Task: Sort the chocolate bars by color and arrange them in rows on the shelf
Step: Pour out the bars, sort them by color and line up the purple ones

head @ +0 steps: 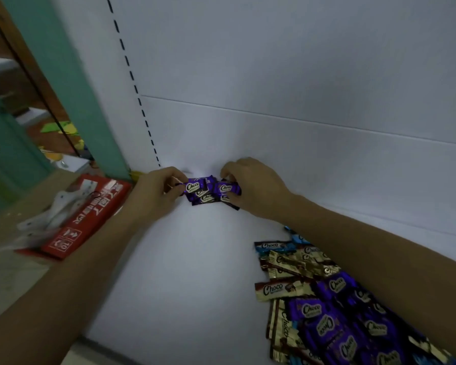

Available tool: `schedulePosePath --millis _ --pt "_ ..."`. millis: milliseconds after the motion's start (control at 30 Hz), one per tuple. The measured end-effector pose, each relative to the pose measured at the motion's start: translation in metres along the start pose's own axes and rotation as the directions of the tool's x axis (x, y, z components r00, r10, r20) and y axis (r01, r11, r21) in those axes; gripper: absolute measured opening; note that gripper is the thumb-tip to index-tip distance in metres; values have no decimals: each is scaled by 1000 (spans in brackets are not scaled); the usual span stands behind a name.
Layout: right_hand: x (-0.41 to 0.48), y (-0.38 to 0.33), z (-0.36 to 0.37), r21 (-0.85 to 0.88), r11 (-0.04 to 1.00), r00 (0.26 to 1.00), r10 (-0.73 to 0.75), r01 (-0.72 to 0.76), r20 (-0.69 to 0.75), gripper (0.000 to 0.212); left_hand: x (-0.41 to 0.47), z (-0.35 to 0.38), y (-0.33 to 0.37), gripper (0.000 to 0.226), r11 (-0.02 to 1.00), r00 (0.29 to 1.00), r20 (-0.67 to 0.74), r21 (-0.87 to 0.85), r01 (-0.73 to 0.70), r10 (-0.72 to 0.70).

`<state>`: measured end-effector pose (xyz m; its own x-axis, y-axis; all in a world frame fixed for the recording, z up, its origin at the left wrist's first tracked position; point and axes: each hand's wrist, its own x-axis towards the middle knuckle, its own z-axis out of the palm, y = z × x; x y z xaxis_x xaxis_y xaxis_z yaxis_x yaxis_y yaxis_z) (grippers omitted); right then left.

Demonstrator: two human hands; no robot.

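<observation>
Both hands grip purple bars at the shelf's back

Left hand point(157, 192) and right hand point(249, 187) pinch purple chocolate bars point(211, 192) on the white shelf point(195, 259); a mixed pile point(324, 306) lies near the right forearm.

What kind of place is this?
Probably a shop, or a mock-up of one. There is a white shelf with a slotted rail up its back wall, a pile of wrapped Choco bars lying on it, and the left hand and right hand hold purple bars near the back.
</observation>
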<state>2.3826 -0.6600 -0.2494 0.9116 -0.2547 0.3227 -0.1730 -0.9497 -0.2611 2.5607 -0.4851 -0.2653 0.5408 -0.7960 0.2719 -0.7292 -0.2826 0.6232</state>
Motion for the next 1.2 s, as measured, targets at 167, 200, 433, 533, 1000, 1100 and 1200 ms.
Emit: schedulePosePath --millis 167,200,433,533,1000,1100,1200 --pt "6 2 8 -20 996 994 84 -82 72 48 -2 6 -10 18 997 1000 27 72 9 -11" --pt "5 2 7 -14 995 992 98 -98 81 55 -2 6 -10 16 995 999 34 96 -2 -1" --pt "-45 20 -39 30 993 993 116 -115 -10 51 -10 0 16 15 940 974 31 256 -226 226" --pt "-86 30 -66 44 991 991 125 -123 -38 46 -18 10 47 19 923 944 79 195 -330 321" --pt "-215 30 -115 41 974 975 221 -221 16 39 -50 75 169 14 888 815 365 -88 -451 450" --pt "-226 31 -110 64 973 975 222 -223 25 33 -63 91 184 13 883 786 410 -134 -450 462" --pt "-233 32 -109 49 977 976 203 -207 83 31 -71 102 189 29 869 759 436 -130 -478 483"
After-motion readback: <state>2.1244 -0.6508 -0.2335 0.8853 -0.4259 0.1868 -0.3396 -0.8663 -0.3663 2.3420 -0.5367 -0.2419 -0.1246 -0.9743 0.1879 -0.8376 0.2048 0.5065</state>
